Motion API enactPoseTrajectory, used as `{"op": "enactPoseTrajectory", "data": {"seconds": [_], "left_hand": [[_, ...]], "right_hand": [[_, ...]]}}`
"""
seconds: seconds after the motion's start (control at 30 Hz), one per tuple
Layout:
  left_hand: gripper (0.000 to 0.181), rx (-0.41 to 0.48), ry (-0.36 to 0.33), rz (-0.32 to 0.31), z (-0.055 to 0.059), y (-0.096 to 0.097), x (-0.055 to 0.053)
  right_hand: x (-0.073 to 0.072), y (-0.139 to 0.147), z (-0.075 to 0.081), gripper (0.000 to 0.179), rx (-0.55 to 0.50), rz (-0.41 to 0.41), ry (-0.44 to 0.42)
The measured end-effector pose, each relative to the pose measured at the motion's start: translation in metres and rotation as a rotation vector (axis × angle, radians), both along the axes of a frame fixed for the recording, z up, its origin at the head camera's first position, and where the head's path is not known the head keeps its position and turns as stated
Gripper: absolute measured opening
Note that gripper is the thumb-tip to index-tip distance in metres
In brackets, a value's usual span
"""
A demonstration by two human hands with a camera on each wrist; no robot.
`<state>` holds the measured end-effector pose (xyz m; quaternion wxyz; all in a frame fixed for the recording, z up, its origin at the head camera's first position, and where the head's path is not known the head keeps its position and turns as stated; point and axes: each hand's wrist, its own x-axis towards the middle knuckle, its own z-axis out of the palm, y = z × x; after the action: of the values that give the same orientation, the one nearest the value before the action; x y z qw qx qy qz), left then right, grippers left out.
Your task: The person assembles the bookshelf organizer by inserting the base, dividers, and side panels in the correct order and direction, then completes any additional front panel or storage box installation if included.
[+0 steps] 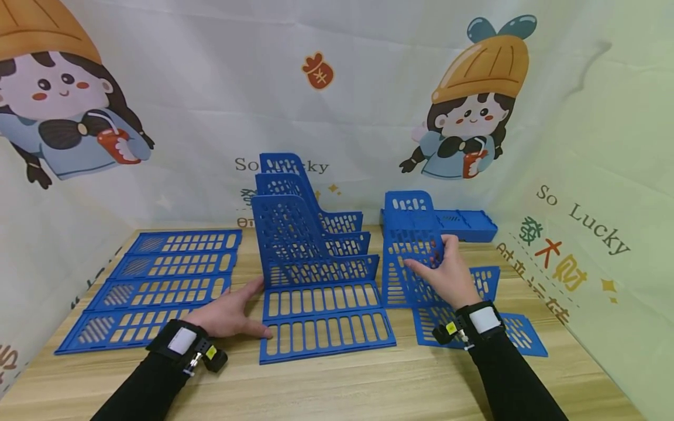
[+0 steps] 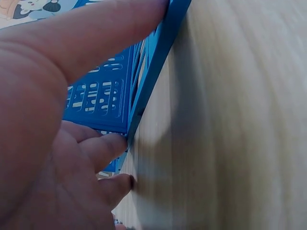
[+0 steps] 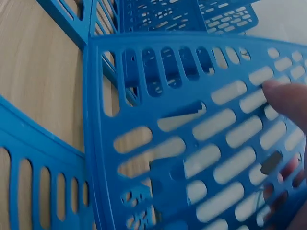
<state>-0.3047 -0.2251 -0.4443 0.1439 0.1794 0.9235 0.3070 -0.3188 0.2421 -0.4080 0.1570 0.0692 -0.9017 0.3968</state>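
Observation:
A partly assembled blue plastic file rack stands mid-table, with several perforated L-shaped dividers upright on its slotted base. My left hand rests at the base's left side, thumb and fingers spread and touching its edge; the left wrist view shows the thumb against that edge. My right hand pinches a loose perforated divider, thumb in front and fingers behind. This divider is upright to the right of the rack, its lower edge near the base. The right wrist view shows the held divider up close.
Several flat slotted blue panels lie side by side at the left. More perforated pieces lie on the table behind and below my right hand. A blue stack of parts sits at the back right, by the printed cloth.

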Motion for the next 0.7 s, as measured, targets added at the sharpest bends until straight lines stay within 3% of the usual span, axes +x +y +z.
{"op": "enactPoseTrajectory", "data": {"seconds": [0.17, 0.3, 0.5, 0.7], "left_hand": [[0.142, -0.004, 0.012, -0.04, 0.002, -0.007, -0.001], [0.147, -0.024, -0.009, -0.06, 0.007, -0.01, 0.002], [0.147, -0.006, -0.021, -0.082, 0.008, -0.011, 0.004], [0.148, -0.011, 0.015, -0.091, 0.005, -0.007, 0.004]], "right_hand": [[0.005, 0.017, 0.009, 0.058, 0.097, 0.161, -0.04], [0.012, 0.037, 0.019, 0.045, 0.247, 0.257, -0.096], [0.013, 0.048, 0.024, 0.012, 0.33, 0.304, -0.195], [0.014, 0.037, 0.022, 0.01, 0.323, 0.352, -0.21]]}}
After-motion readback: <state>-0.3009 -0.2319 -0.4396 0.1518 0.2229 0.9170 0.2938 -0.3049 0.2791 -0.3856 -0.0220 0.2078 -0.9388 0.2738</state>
